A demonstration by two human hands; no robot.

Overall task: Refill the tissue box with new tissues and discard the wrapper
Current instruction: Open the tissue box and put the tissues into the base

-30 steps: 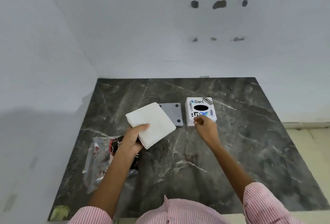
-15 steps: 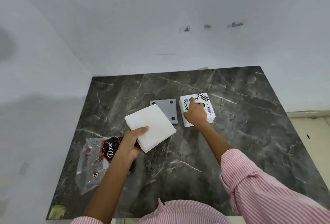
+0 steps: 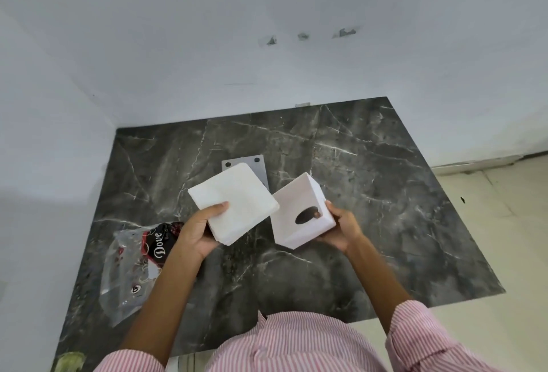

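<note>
My left hand (image 3: 198,227) holds a stack of white tissues (image 3: 234,204) above the dark marble table (image 3: 370,187). My right hand (image 3: 341,227) grips the white tissue box (image 3: 299,208), lifted off the table and turned over so its open inside faces me. The oval slot shows through the box's far face, with a fingertip visible in it. The stack and the box sit side by side, nearly touching. The empty clear wrapper (image 3: 133,265) with a black and red Dove label lies on the table at the left.
A grey square plate (image 3: 256,168) with black dots at its corners lies flat behind the tissues. White walls close the table on the left and back. The table's right edge meets a pale floor (image 3: 489,223).
My right hand has picked the tissue box up from beside the grey plate, turned it over and brought it toward me. The tissue stack stays in my left hand.
</note>
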